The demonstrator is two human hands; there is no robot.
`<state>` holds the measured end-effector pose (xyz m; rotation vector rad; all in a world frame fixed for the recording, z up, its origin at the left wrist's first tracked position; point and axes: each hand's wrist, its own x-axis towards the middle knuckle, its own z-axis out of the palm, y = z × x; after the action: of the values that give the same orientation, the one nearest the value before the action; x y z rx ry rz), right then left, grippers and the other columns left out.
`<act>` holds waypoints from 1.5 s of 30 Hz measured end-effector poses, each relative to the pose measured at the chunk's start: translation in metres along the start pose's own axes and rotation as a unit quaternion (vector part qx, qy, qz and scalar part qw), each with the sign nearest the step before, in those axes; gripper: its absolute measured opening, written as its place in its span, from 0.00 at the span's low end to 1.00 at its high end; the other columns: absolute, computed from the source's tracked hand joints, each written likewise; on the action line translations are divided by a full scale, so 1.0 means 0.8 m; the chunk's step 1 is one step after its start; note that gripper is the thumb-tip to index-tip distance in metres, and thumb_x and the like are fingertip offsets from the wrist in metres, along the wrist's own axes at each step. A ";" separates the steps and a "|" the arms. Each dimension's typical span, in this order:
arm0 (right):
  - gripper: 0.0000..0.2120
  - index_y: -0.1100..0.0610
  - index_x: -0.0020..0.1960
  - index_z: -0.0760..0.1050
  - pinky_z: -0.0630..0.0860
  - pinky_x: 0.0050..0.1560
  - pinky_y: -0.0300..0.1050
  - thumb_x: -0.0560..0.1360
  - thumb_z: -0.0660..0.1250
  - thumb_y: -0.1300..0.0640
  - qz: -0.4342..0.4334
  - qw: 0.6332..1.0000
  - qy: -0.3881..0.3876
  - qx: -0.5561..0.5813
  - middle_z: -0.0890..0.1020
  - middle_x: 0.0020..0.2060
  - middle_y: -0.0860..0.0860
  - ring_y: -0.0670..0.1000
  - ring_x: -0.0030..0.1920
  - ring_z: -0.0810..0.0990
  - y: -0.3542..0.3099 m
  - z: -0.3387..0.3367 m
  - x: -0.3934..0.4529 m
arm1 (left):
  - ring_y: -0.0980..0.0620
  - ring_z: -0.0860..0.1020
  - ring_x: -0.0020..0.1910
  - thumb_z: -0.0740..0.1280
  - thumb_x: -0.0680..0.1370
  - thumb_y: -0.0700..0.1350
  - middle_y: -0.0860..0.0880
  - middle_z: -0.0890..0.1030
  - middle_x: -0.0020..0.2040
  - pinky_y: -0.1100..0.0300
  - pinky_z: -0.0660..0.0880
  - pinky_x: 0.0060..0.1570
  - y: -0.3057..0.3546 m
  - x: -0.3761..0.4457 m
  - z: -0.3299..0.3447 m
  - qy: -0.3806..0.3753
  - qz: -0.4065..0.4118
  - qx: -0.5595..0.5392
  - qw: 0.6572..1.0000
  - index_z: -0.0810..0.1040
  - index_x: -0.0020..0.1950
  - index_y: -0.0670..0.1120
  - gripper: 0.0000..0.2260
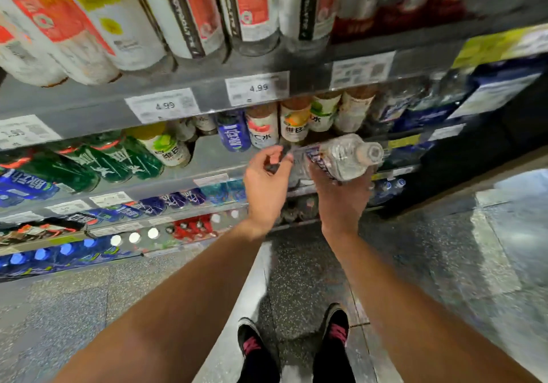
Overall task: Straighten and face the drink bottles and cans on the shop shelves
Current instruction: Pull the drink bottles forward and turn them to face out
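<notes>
Clear plastic, with a blue-and-white label: that is the water bottle the person's right hand grips from below, fingers curled round its body. It is off the shelf, held in the air just in front of the middle shelf's edge, lying nearly on its side with the cap end pointing right and towards the camera. The left hand hovers just to the left of the bottle's base, fingers loosely curled with the thumb and fingertips close together; it seems to hold nothing, though a dark shape behind the fingers cannot be made out.

As for progress, the job looks to be partway through at best. On the middle shelf, the row of small vitamin-water bottles at the far side stands fairly even with labels outwards, and the blue bottle beside them does too. Further left, the green bottles lean in the wide-angle view, so whether they are truly straight cannot be told. The top shelf's tall bottles show mixed faces, some with the red label forward and others turned to a dark side panel, which suggests facing is still needed there. The lower shelves, with blue-capped bottles and red cans, are too blurred to judge.

What remains, judging from this, is to set the held bottle upright in its place, label forward, then work through the rows not yet faced.
</notes>
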<state>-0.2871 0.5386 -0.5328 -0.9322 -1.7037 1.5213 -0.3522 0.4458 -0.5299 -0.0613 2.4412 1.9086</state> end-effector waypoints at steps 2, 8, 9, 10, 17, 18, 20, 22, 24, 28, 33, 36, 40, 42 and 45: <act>0.34 0.45 0.66 0.68 0.69 0.52 0.20 0.66 0.82 0.54 0.007 1.000 0.005 -0.001 0.78 0.54 0.32 0.26 0.54 0.76 0.002 -0.034 0.032 | 0.55 0.81 0.47 0.74 0.75 0.45 0.50 0.82 0.45 0.61 0.77 0.51 0.015 -0.004 0.045 -0.012 -0.003 0.002 1.000 0.82 0.55 0.44 0.10; 0.37 0.45 0.68 0.68 0.68 0.53 0.19 0.64 0.82 0.49 0.013 0.999 0.017 -0.027 0.76 0.54 0.32 0.24 0.52 0.75 0.023 -0.114 0.104 | 0.43 0.80 0.58 0.75 0.73 0.37 0.40 0.82 0.54 0.47 0.76 0.63 0.040 0.006 0.154 -0.011 -0.017 -0.026 0.999 0.80 0.59 0.41 0.15; 0.37 0.43 0.66 0.66 0.69 0.55 0.22 0.63 0.82 0.47 0.015 0.999 0.012 -0.031 0.77 0.53 0.32 0.26 0.53 0.76 0.027 -0.124 0.112 | 0.42 0.80 0.59 0.75 0.73 0.36 0.39 0.81 0.55 0.47 0.76 0.63 0.041 0.010 0.168 -0.010 -0.019 -0.027 0.999 0.79 0.60 0.41 0.16; 0.37 0.42 0.66 0.66 0.70 0.56 0.25 0.63 0.81 0.45 0.014 0.999 0.008 -0.033 0.77 0.53 0.34 0.29 0.53 0.77 0.031 -0.131 0.117 | 0.43 0.80 0.59 0.75 0.72 0.36 0.39 0.81 0.56 0.49 0.77 0.63 0.040 0.016 0.181 -0.012 -0.022 -0.032 0.999 0.79 0.61 0.42 0.17; 0.32 0.38 0.64 0.71 0.77 0.60 0.40 0.65 0.82 0.46 0.005 0.999 -0.030 -0.010 0.83 0.56 0.40 0.42 0.59 0.82 0.058 -0.172 0.145 | 0.48 0.77 0.61 0.76 0.70 0.41 0.45 0.77 0.63 0.51 0.73 0.66 0.040 0.034 0.250 0.032 -0.034 0.014 0.999 0.71 0.66 0.44 0.27; 0.32 0.42 0.65 0.71 0.77 0.61 0.42 0.65 0.81 0.47 0.003 0.999 -0.034 -0.009 0.83 0.57 0.42 0.44 0.59 0.82 0.062 -0.176 0.148 | 0.46 0.77 0.63 0.76 0.71 0.41 0.44 0.76 0.64 0.49 0.73 0.67 0.039 0.033 0.256 0.043 -0.027 0.023 0.998 0.70 0.67 0.43 0.28; 0.34 0.50 0.67 0.72 0.77 0.62 0.42 0.65 0.81 0.46 -0.011 0.999 -0.039 -0.022 0.83 0.57 0.43 0.43 0.59 0.82 0.066 -0.181 0.154 | 0.45 0.75 0.63 0.76 0.71 0.41 0.43 0.74 0.65 0.49 0.72 0.67 0.039 0.032 0.267 0.064 -0.013 0.040 0.997 0.69 0.69 0.41 0.29; 0.35 0.52 0.66 0.73 0.76 0.61 0.35 0.64 0.80 0.44 -0.018 0.998 -0.043 -0.043 0.83 0.55 0.41 0.39 0.58 0.81 0.067 -0.185 0.159 | 0.46 0.77 0.60 0.75 0.71 0.40 0.44 0.76 0.62 0.51 0.74 0.63 0.037 0.033 0.275 0.070 -0.009 0.033 0.997 0.69 0.67 0.41 0.27; 0.32 0.49 0.63 0.73 0.76 0.58 0.32 0.63 0.80 0.43 -0.022 0.997 -0.044 -0.056 0.83 0.53 0.37 0.37 0.55 0.82 0.068 -0.188 0.161 | 0.52 0.78 0.53 0.74 0.72 0.39 0.50 0.78 0.57 0.58 0.75 0.58 0.035 0.034 0.279 0.062 -0.016 0.017 0.998 0.68 0.66 0.43 0.25; 0.30 0.40 0.59 0.72 0.79 0.58 0.40 0.62 0.81 0.47 -0.006 0.998 -0.056 -0.042 0.84 0.51 0.38 0.40 0.54 0.83 0.067 -0.190 0.162 | 0.66 0.75 0.42 0.74 0.71 0.38 0.60 0.73 0.46 0.77 0.68 0.45 0.029 0.041 0.280 0.074 -0.004 0.035 0.997 0.66 0.62 0.42 0.24; 0.32 0.49 0.63 0.74 0.80 0.58 0.39 0.62 0.82 0.47 0.015 0.997 -0.071 -0.016 0.85 0.53 0.42 0.41 0.55 0.84 0.073 -0.190 0.159 | 0.46 0.70 0.54 0.75 0.68 0.41 0.45 0.69 0.52 0.49 0.71 0.58 0.035 0.042 0.281 0.085 0.034 0.124 0.988 0.68 0.54 0.39 0.21; 0.34 0.49 0.63 0.73 0.78 0.56 0.34 0.62 0.81 0.44 0.022 0.997 -0.073 -0.021 0.84 0.52 0.38 0.39 0.54 0.83 0.075 -0.189 0.160 | 0.45 0.71 0.56 0.76 0.67 0.43 0.44 0.70 0.54 0.51 0.71 0.58 0.034 0.042 0.283 0.095 0.027 0.134 0.986 0.70 0.55 0.38 0.23; 0.30 0.43 0.60 0.73 0.79 0.56 0.35 0.62 0.82 0.45 0.015 0.997 -0.069 -0.034 0.84 0.51 0.35 0.39 0.53 0.84 0.073 -0.187 0.164 | 0.50 0.77 0.52 0.78 0.67 0.42 0.50 0.77 0.54 0.58 0.74 0.54 0.034 0.041 0.284 0.096 -0.015 0.066 0.993 0.66 0.60 0.46 0.28; 0.29 0.44 0.60 0.75 0.79 0.56 0.38 0.62 0.82 0.46 0.006 0.997 -0.067 -0.030 0.85 0.51 0.39 0.41 0.54 0.84 0.071 -0.185 0.168 | 0.50 0.78 0.49 0.78 0.67 0.43 0.51 0.77 0.52 0.56 0.76 0.53 0.034 0.045 0.282 0.100 -0.027 0.059 0.993 0.64 0.58 0.47 0.28; 0.31 0.52 0.61 0.75 0.80 0.56 0.40 0.63 0.81 0.46 -0.008 0.997 -0.069 -0.036 0.85 0.51 0.42 0.41 0.53 0.84 0.066 -0.178 0.172 | 0.50 0.79 0.51 0.80 0.63 0.46 0.50 0.78 0.53 0.52 0.78 0.55 0.034 0.046 0.275 0.093 -0.007 0.080 0.992 0.65 0.56 0.48 0.30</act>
<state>-0.2346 0.7339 -0.5686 -0.8633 -1.8707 1.5542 -0.3887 0.6654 -0.5583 -0.2628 2.6964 1.7664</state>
